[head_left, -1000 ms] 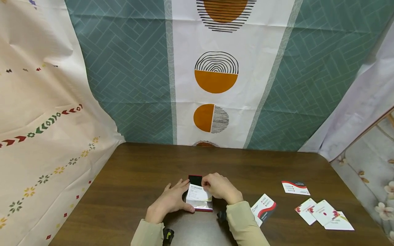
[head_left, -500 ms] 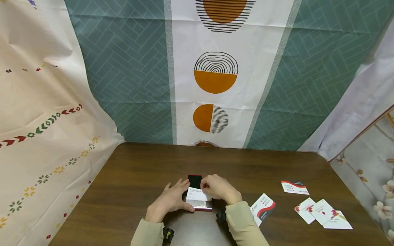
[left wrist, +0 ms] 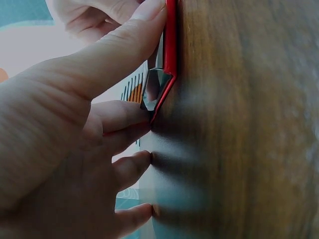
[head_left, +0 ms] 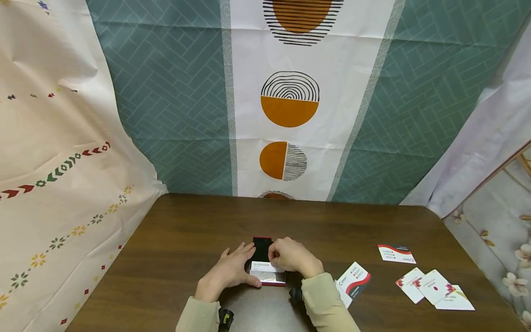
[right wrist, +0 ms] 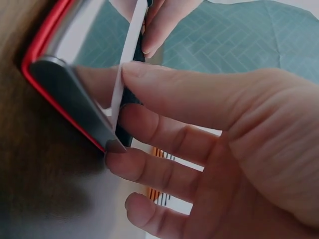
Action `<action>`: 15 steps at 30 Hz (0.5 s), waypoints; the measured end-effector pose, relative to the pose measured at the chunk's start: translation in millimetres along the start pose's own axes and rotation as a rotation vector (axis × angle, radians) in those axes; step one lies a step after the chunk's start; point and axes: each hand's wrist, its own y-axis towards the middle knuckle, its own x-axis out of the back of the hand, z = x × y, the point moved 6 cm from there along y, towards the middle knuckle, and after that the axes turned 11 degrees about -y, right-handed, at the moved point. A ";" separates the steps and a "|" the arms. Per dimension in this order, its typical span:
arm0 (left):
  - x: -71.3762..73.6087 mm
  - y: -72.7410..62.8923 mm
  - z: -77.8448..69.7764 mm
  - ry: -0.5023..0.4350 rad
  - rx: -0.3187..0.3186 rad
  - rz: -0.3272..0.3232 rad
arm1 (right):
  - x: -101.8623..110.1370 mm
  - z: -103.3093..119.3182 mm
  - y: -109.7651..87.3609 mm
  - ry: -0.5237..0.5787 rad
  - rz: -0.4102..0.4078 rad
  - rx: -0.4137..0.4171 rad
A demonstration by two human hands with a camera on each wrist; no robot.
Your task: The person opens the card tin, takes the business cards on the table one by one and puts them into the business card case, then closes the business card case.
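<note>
A business card holder point(head_left: 262, 250) with a red edge lies opened out on the table, its dark lid pointing away and its shiny tray nearer. My left hand point(head_left: 229, 268) steadies it from the left, with the thumb at the near end and a forefinger by the lid; the other fingertips touch the table. In the left wrist view the thumb rests against the holder's red side point(left wrist: 171, 42). My right hand point(head_left: 293, 256) pinches a white business card point(head_left: 261, 267) at its right side. The right wrist view shows this card point(right wrist: 127, 47) tilted above the tray, between thumb and forefinger.
To the right of my right forearm lie red, white and black cards point(head_left: 354, 280), partly overlapping. Farther right are another such card point(head_left: 396, 254) and a fan of flowered white cards point(head_left: 434, 287). A patterned cloth point(head_left: 286, 110) hangs behind the brown table point(head_left: 199, 221).
My right hand has drawn the white card toward me, down into the tray, so less of the card shows and more of the dark lid. The left hand has stayed in place.
</note>
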 end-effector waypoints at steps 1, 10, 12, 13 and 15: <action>0.0 -0.2 0.2 0.002 0.000 0.000 | -0.6 0.0 0.4 0.000 0.003 -0.002; -0.7 -1.1 2.0 0.002 -0.002 -0.002 | -0.2 0.6 0.1 0.018 0.009 -0.006; -0.8 -0.9 2.2 0.001 0.002 0.001 | 3.4 -1.5 -0.8 0.038 -0.005 -0.002; -0.7 -0.8 2.4 0.002 0.002 0.001 | 5.4 -3.2 -1.1 0.046 -0.016 0.002; -0.3 -0.4 2.3 0.007 0.000 0.000 | 10.4 -7.7 -2.1 0.070 -0.035 0.006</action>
